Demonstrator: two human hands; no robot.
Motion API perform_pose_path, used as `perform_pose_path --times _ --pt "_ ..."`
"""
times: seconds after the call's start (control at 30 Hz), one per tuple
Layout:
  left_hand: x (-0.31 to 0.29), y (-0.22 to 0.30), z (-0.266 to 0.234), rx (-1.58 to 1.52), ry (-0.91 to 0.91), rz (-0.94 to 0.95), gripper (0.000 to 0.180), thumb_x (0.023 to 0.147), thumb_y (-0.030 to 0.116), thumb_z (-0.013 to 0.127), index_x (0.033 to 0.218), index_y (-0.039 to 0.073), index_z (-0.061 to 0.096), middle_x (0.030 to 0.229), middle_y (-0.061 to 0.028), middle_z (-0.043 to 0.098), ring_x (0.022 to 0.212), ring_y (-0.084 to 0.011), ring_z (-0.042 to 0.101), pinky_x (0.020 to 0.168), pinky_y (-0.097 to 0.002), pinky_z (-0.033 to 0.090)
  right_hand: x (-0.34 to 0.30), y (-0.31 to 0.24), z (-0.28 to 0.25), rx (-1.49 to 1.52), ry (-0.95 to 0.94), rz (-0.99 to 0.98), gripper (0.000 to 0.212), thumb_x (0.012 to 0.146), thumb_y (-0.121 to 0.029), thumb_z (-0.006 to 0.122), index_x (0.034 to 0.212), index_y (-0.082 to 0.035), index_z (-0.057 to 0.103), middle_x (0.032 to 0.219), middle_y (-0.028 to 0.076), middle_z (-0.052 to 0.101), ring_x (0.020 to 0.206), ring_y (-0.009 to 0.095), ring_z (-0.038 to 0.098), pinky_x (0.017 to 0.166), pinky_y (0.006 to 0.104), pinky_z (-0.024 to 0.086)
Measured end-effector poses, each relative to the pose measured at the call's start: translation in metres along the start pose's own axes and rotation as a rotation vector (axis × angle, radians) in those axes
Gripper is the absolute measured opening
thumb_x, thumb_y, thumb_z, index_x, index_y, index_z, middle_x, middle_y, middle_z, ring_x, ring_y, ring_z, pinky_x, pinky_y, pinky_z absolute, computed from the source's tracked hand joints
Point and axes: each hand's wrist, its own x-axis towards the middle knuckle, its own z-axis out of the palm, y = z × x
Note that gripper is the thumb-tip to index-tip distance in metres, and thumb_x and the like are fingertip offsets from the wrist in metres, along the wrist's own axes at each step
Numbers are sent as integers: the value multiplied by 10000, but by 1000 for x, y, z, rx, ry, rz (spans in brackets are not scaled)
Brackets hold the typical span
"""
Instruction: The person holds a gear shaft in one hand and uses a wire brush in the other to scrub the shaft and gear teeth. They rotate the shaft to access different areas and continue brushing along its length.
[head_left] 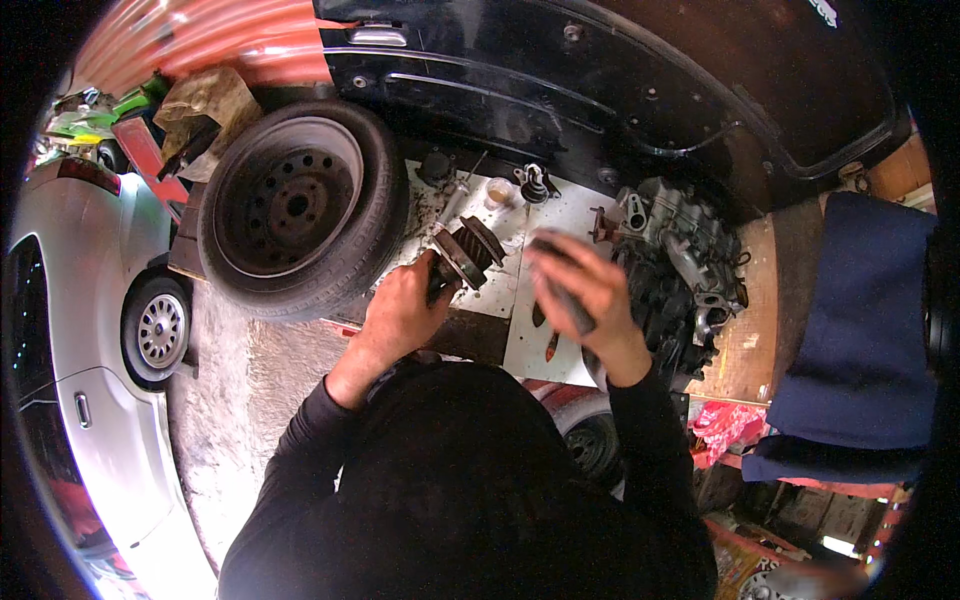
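Note:
My left hand [402, 312] is closed around the near end of a dark, greasy gear shaft [463, 258] with thick toothed discs. It holds the shaft tilted above a stained white board [515, 290]. To the right, my right hand [597, 300] grips a dark oblong block [568, 298], whose kind I cannot make out. Slight motion blurs that hand. The block is apart from the gear shaft. Beneath the right hand, a slim tool with an orange part [551, 346] lies on the board.
A steel wheel with tyre [385, 225] stands left of the board, an engine [680, 260] right of it. Behind the shaft are a small cup [498, 193], a silver tool [453, 208] and a metal part [536, 184]. A black panel [480, 105] rises behind; dark blue cloth [855, 320] hangs right.

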Motion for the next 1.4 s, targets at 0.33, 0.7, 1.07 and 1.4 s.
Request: perform_pose_path --times 0.33,0.7,1.07,1.4 --pt "-2 7 -8 -502 -214 -110 376 924 188 713 1192 -57 620 988 -197 709 922 -247 681 839 -369 522 -6 7 -16 -36 209 13 281 775 34 726 1045 -38 756 1131 184 725 936 275 751 791 345 611" --pt "-7 23 -7 -741 -268 -236 364 978 226 684 1226 -34 626 1051 -85 694 968 -140 600 874 -305 487 -37 -29 18 425 296 55 304 887 -186 728 1053 67 705 998 288 718 933 357 743 824 411 605" --pt "-6 22 -4 -866 -239 -367 348 952 187 711 1194 -31 588 1008 -41 650 927 -109 552 830 -297 474 -30 -39 8 370 140 18 239 804 -77 753 1039 -34 764 1060 210 741 907 283 757 772 348 613" --pt "-7 20 -12 -938 -230 -498 295 910 145 742 1102 -13 585 926 -45 654 832 -103 585 704 -271 473 -53 -14 10 466 324 236 275 850 -93 727 1098 25 707 1044 179 749 916 257 745 826 351 589"
